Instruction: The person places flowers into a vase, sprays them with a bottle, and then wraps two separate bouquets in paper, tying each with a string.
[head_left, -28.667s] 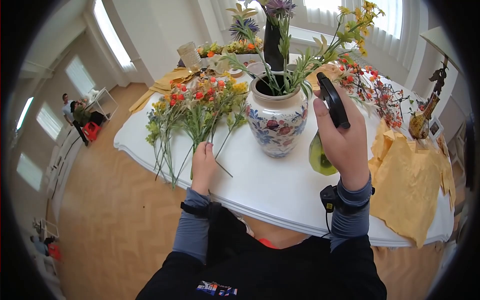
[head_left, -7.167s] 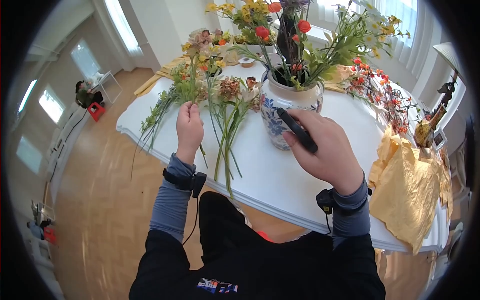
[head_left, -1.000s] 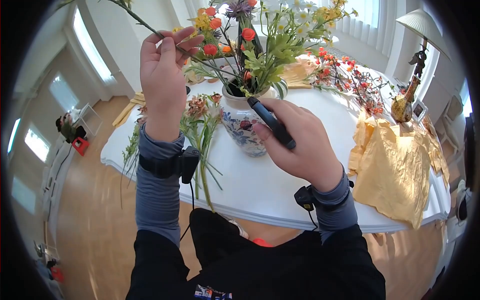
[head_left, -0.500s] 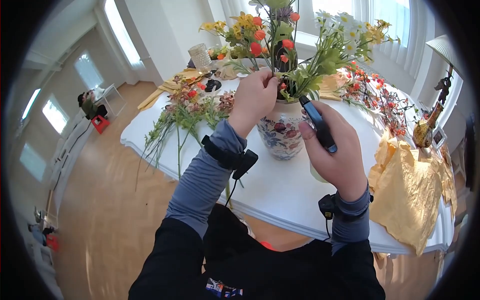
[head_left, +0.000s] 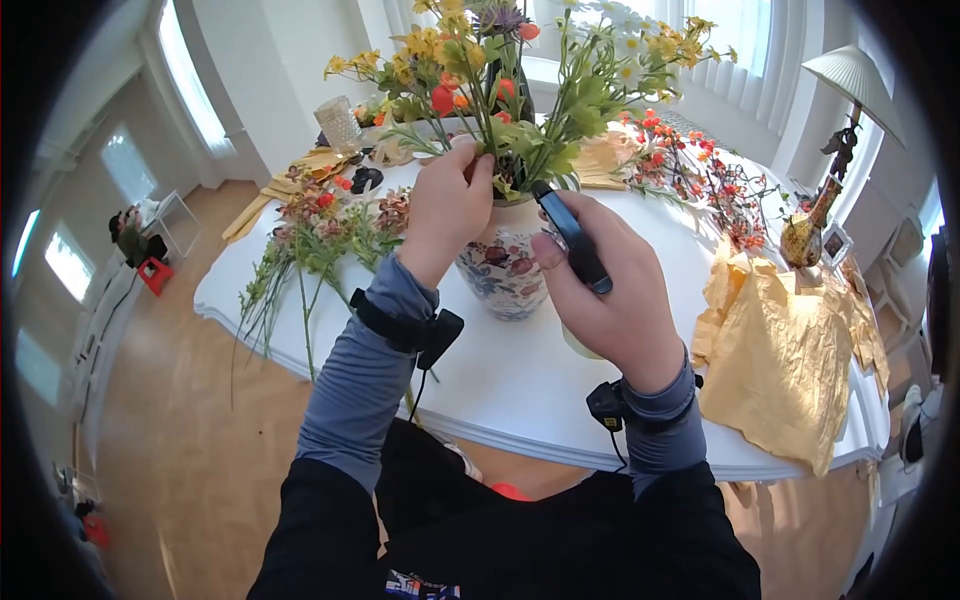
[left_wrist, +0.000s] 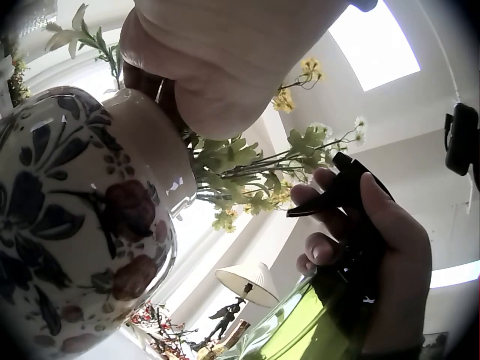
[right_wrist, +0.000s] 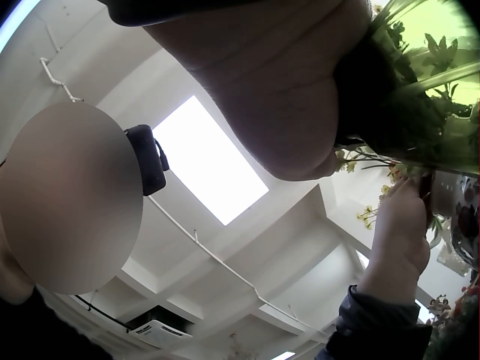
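A white vase (head_left: 505, 270) with blue and red floral painting stands on the table, filled with yellow, orange, white and purple flowers. At its mouth, my left hand (head_left: 452, 205) pinches a flower stem between thumb and fingers. My right hand (head_left: 622, 290), just right of the vase, grips the black spray head (head_left: 575, 240) of a green bottle. In the left wrist view the bottle's translucent green body (left_wrist: 300, 326) hangs below the right hand (left_wrist: 397, 262). The stems inside the vase are hidden.
Loose flowers (head_left: 320, 230) lie left of the vase, some stems over the table edge. Red-berry branches (head_left: 710, 180), yellow cloth (head_left: 780, 360) and a lamp (head_left: 850, 80) are at the right. A glass cup (head_left: 338, 125) stands behind. A person (head_left: 132, 238) sits far left.
My left hand, raised with a stem a second ago, came down to the vase mouth and stays there. Yellow flowers now stand higher at the vase's left. My right hand keeps its grip on the bottle.
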